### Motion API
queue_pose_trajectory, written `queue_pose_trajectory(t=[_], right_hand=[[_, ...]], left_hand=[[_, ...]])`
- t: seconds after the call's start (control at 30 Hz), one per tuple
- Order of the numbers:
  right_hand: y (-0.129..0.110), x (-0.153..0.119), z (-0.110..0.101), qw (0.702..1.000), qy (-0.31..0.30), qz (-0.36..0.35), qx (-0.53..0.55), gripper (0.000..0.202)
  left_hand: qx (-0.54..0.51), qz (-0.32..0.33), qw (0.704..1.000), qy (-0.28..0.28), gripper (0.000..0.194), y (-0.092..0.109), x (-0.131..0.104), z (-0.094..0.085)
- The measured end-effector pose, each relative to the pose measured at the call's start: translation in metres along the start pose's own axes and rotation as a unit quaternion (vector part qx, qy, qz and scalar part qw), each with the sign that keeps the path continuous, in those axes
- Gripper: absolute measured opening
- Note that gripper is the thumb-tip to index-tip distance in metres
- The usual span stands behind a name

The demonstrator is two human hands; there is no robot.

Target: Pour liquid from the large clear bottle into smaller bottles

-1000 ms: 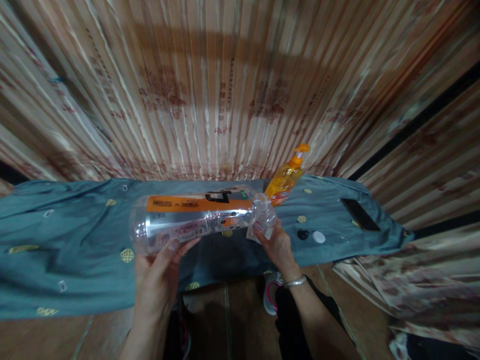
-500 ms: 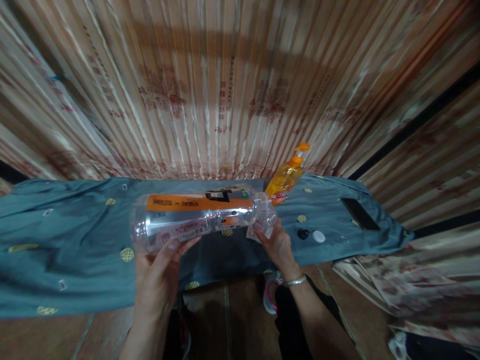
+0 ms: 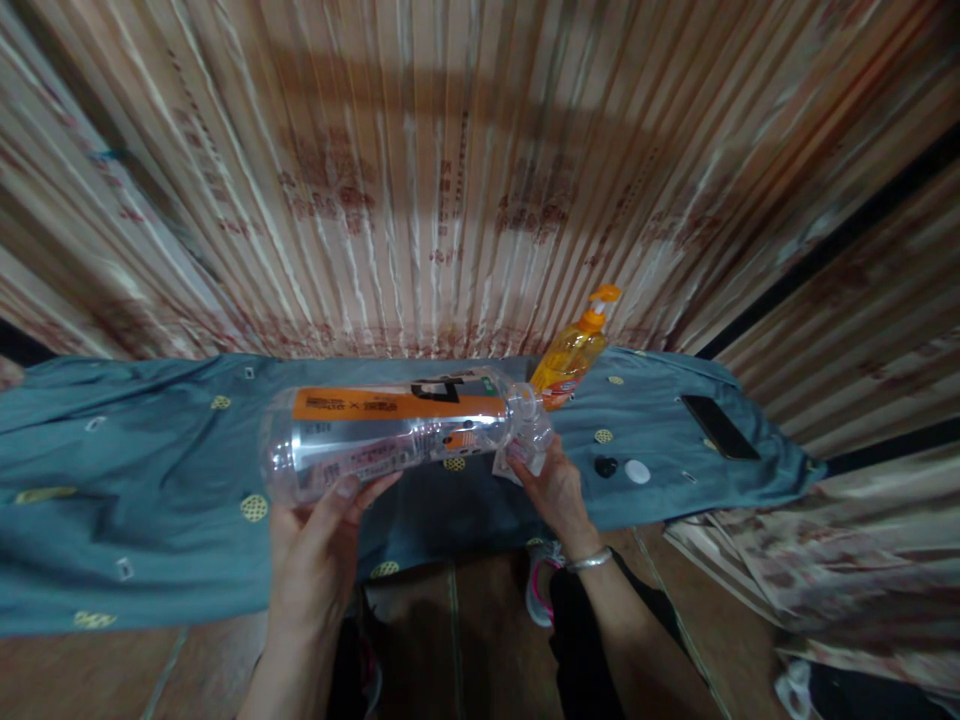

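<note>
A large clear plastic bottle (image 3: 397, 435) with an orange and silver label lies on its side above the cloth, its neck to the right. My left hand (image 3: 319, 540) is closed round its underside near the base, thumb along the near side. My right hand (image 3: 555, 490) grips a small clear plastic container (image 3: 532, 435) at the large bottle's mouth. The two clear pieces overlap there; whether they touch is hard to make out. Behind them stands a yellow pump bottle (image 3: 566, 365) with an orange pump top.
A teal patterned cloth (image 3: 172, 480) covers the long bench. On its right side lie a black phone (image 3: 718, 428), a white round cap (image 3: 637, 471) and a small black object (image 3: 606, 466). A pleated curtain (image 3: 420, 180) hangs behind. A blurred pale shape (image 3: 9, 373) shows at the left edge.
Both hands and the clear plastic pieces keep nearly the same position. At the far left edge, a blurred pale shape stands out more than before.
</note>
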State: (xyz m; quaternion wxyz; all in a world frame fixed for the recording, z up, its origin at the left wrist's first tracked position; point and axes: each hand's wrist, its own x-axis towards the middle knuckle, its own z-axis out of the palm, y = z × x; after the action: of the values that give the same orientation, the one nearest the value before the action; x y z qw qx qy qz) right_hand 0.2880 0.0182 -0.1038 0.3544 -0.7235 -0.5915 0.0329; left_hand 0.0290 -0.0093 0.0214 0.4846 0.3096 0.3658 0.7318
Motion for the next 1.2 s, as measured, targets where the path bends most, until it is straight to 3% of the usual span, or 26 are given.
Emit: queue_pose_trajectory(t=[0.5, 1.2], right_hand=[[0.0025, -0.0001, 0.0019, 1.0, 0.011, -0.01, 0.023, 0.044], [0.002, -0.0004, 0.0021, 1.0, 0.02, -0.023, 0.005, 0.064]], left_hand=[[0.03, -0.008, 0.999, 0.005, 0.035, 0.0012, -0.0011, 0.0011], [0.032, -0.009, 0.999, 0.009, 0.037, -0.0016, -0.0006, -0.0016]])
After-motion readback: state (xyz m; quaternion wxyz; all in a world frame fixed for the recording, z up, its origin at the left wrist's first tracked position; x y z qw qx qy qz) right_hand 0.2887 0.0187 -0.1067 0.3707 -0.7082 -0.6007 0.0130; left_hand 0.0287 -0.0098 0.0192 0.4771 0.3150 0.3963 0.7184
